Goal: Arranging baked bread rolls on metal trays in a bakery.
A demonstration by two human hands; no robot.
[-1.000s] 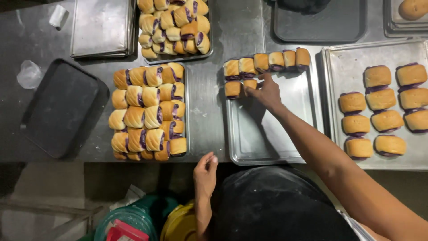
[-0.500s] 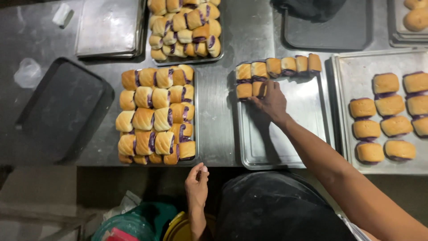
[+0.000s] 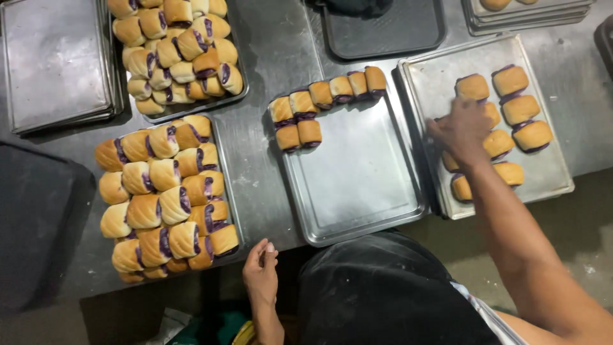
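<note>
While its fingers spread downward over a bun on the right-hand metal tray [image 3: 549,182], the right hand [image 3: 461,131] covers that bun so fully that whether the fingertips have closed on it cannot be told; the forearm runs back from the wrist toward the lower right corner. Around this hand lie the tray's other golden buns with purple filling [image 3: 514,80], in two loose columns, some touching the hand's edge and others a little apart toward the tray's far side. Just to the left sits the middle tray [image 3: 357,185], mostly bare metal, with a row of buns [image 3: 322,94] along its top edge and two more tucked beneath the row's left end. The left hand [image 3: 260,271] hangs at the near edge of the steel table [image 3: 271,45], fingers loosely curled and holding nothing, close to the corner of a tray packed tightly with buns [image 3: 163,201]. Beyond that, another heaped tray of buns [image 3: 175,45] lies at the top, beside a stack of bare trays [image 3: 54,61] at upper left. A dark tray [image 3: 38,217] sits at far left.
</note>
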